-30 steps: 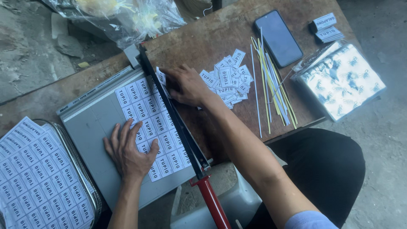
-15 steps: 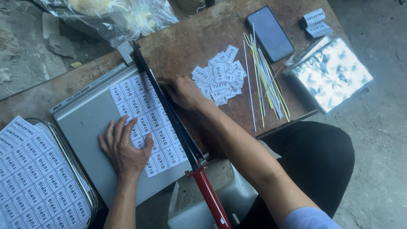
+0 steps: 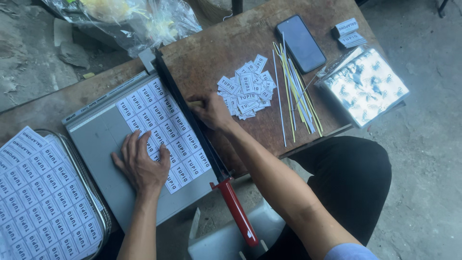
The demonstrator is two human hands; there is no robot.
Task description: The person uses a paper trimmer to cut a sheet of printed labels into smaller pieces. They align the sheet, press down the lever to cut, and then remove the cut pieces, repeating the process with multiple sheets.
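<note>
The step looks like cutting labels. The left hand (image 3: 140, 166) lies flat, fingers spread, pressing the label sheet (image 3: 163, 132) on the gray paper cutter (image 3: 103, 144). The right hand (image 3: 210, 110) curls by the black blade arm (image 3: 190, 123), pinching a cut strip. The strip must go to the label pile (image 3: 246, 87) on the table (image 3: 216, 43).

We see a white label sheet (image 3: 163, 132), printed in rows of small rectangles, lying flat on the grey paper cutter (image 3: 103, 144), its right edge against the lowered black blade arm. The cutter's red handle (image 3: 237, 212) juts off the wooden table edge.
</note>
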